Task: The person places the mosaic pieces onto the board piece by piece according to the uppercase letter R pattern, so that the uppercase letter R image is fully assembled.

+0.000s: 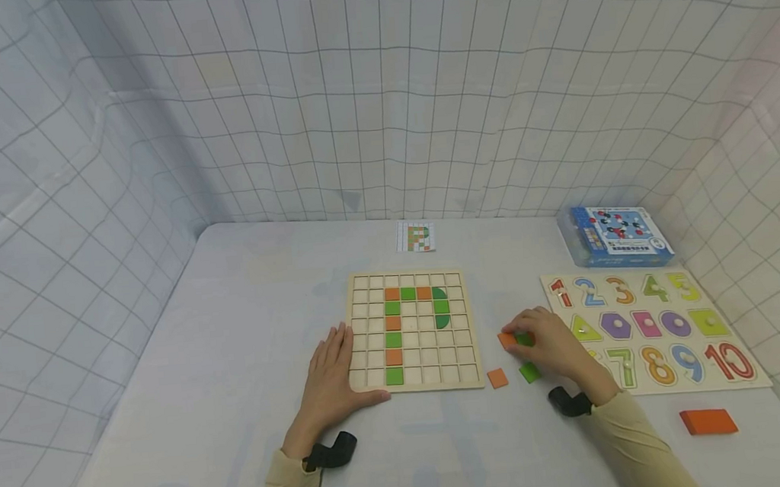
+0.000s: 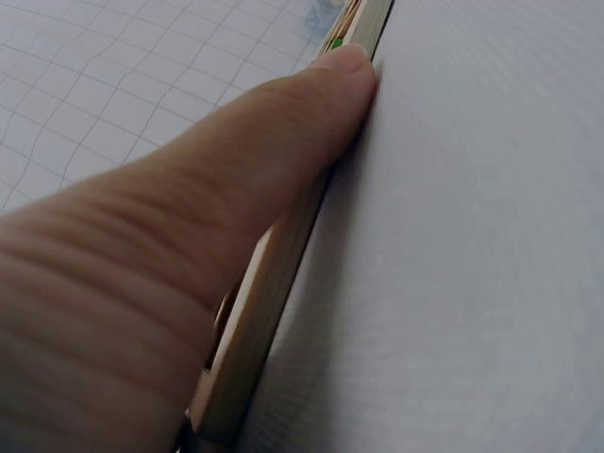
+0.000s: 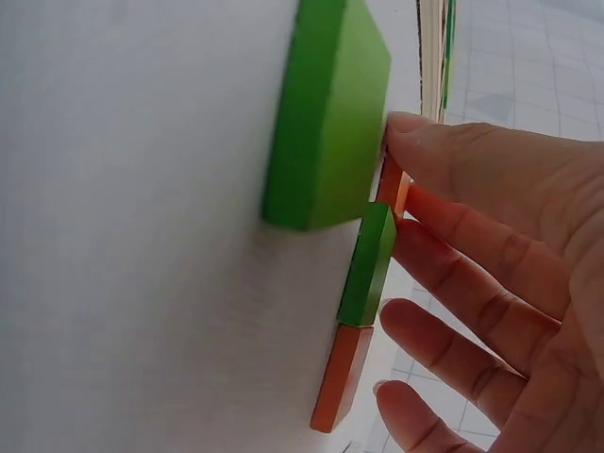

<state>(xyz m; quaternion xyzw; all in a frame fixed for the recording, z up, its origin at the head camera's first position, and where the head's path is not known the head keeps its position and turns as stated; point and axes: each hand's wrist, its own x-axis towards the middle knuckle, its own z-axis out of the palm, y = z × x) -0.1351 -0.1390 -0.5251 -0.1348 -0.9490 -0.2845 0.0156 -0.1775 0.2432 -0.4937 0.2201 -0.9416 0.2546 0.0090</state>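
My left hand (image 1: pixel 328 382) lies at the left front corner of a wooden grid board (image 1: pixel 424 365), fingers straight along its left side and thumb on the front edge. Orange and green squares form a column and a top row on the board, with green half-rounds at the right. Right of the board, my right hand (image 1: pixel 551 344) pinches an orange square tile (image 3: pixel 390 184) between thumb and finger. A green tile (image 3: pixel 363 274) and another orange tile (image 3: pixel 342 377) lie beside it under the hand. Nearer are a loose orange tile (image 1: pixel 498 378) and green tile (image 1: pixel 530 372).
Behind the board lies a small pattern card (image 1: pixel 415 236). A number and shape puzzle board (image 1: pixel 607 387) is at the right, with a blue box (image 1: pixel 619 237) behind it and an orange block (image 1: pixel 709 422) in front. Grid-patterned cloth walls surround the table.
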